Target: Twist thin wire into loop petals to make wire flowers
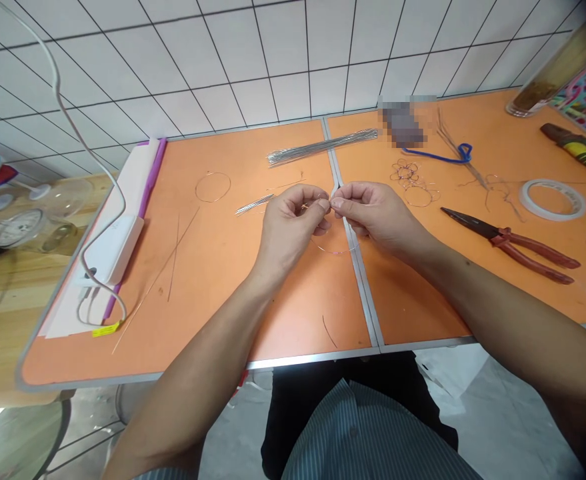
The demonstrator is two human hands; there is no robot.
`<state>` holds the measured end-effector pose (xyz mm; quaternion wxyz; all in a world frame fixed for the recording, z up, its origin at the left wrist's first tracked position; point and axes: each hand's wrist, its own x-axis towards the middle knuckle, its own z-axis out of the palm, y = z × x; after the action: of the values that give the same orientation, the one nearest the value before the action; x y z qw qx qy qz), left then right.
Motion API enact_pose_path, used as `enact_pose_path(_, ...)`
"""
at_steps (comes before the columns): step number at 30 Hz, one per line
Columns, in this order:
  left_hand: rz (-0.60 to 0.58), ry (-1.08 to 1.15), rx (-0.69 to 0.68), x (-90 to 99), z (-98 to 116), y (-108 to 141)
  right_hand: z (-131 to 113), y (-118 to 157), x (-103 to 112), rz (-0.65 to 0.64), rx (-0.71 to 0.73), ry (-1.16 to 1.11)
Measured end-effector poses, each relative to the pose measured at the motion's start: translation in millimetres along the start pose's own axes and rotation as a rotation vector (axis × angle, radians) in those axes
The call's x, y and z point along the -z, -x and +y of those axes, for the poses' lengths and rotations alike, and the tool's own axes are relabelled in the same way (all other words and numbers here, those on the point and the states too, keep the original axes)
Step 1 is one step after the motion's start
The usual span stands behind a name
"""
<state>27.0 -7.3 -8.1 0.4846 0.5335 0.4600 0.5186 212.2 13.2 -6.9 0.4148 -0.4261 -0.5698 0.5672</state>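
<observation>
My left hand (pixel 295 217) and my right hand (pixel 373 210) meet above the seam of the orange table, thumbs and forefingers pinched close together. Both grip a thin wire (pixel 337 253), whose curved loop hangs below the fingers; the ends are hidden in the pinch. Left of my left hand lies a small bundle of short wires (pixel 254 204), and farther left a wire ring (pixel 213 173). Bent wire shapes, one like a flower (pixel 405 171), lie just beyond my right hand. Pliers with red handles (pixel 513 243) rest to its right.
A long wire bundle (pixel 323 148) lies near the tiled wall. Scissors (pixel 465 152) with blue handles, a tape roll (pixel 553 200) and a yellow-black utility knife (pixel 580 150) are at right. A white power strip (pixel 115 250) with a cable is at left.
</observation>
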Motion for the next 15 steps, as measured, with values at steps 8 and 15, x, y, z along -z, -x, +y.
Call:
enact_pose_path(8,0.007,-0.073,-0.105,4.0,-3.4,-2.0,-4.4,1.4,0.8,-0.002,0.009,0.049)
enact_pose_path(15,-0.003,-0.159,-0.186,5.5,-5.9,-3.0,-1.1,0.7,1.8,-0.072,0.032,0.017)
